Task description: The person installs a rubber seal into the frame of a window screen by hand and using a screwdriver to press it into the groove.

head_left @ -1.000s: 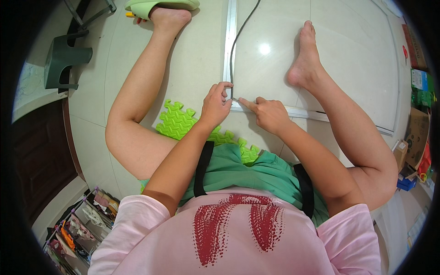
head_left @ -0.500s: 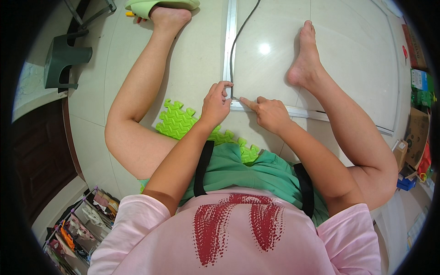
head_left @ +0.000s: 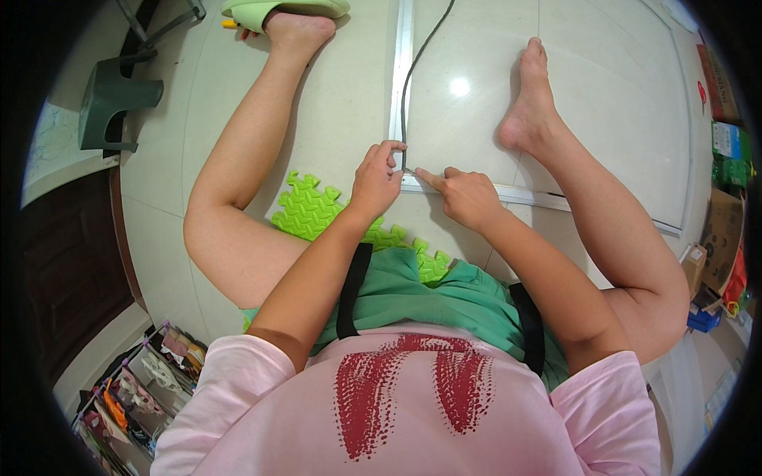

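A silver metal frame (head_left: 402,63) lies on the floor between my legs. A thin dark cord-like strip (head_left: 408,87) runs along its upright bar and curves away at the top. At the frame's near corner my left hand (head_left: 377,181) is closed, with its index finger bent over the bar and its fingertips against the strip. My right hand (head_left: 468,197) comes from the other side. Its index finger is stretched out and its tip touches the strip's end at the corner, while the remaining fingers are loosely curled. My right hand's thumb is hidden.
A bright green foam mat (head_left: 305,208) lies partly under my left thigh. A light green slipper (head_left: 290,6) is by my left foot. A dark plastic stool (head_left: 119,99) stands at left, a clothes rack (head_left: 135,389) below it. Cardboard boxes (head_left: 721,230) line the right side.
Both hands hold almost the same place at the frame corner. The whole view has shifted very slightly.
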A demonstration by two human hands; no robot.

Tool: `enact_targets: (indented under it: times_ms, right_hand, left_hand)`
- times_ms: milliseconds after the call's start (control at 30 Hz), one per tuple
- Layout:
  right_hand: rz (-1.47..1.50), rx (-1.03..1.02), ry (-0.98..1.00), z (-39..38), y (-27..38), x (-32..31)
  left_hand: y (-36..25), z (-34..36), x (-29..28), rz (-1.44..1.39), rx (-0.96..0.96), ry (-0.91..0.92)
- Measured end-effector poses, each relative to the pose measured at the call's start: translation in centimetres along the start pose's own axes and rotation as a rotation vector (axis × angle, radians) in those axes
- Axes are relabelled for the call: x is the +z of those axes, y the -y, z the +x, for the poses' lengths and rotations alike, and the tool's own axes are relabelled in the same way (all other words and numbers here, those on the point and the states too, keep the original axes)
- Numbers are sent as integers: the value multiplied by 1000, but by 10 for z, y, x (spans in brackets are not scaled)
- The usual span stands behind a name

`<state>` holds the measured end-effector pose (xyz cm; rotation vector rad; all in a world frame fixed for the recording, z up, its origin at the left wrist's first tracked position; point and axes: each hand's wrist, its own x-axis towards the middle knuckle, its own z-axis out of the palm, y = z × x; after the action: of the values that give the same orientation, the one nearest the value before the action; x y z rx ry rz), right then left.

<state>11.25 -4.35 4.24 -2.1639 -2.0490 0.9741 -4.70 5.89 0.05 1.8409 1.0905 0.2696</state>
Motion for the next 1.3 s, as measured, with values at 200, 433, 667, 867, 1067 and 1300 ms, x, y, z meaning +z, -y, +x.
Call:
enact_targets:
  times_ms: [200, 433, 667, 867, 1067, 1300]
  right_hand:
    - [-95, 7, -31, 5, 18, -2]
    - [-193, 29, -22, 4, 28, 0]
    - [-159, 72, 56, -5, 27, -10]
    - [-151, 73, 56, -5, 28, -8]
    - [-191, 55, -16, -7, 34, 13]
    - [-97, 115, 52, -9, 33, -10]
  left_hand:
    - [8, 4, -6, 5, 18, 36]
    - [6, 10, -4, 9, 21, 81]
    - [11, 4, -6, 15, 32, 40]
    - [11, 3, -4, -18, 40, 45]
    - [13, 2, -4, -12, 37, 33]
    - [11, -1, -6, 4, 16, 46]
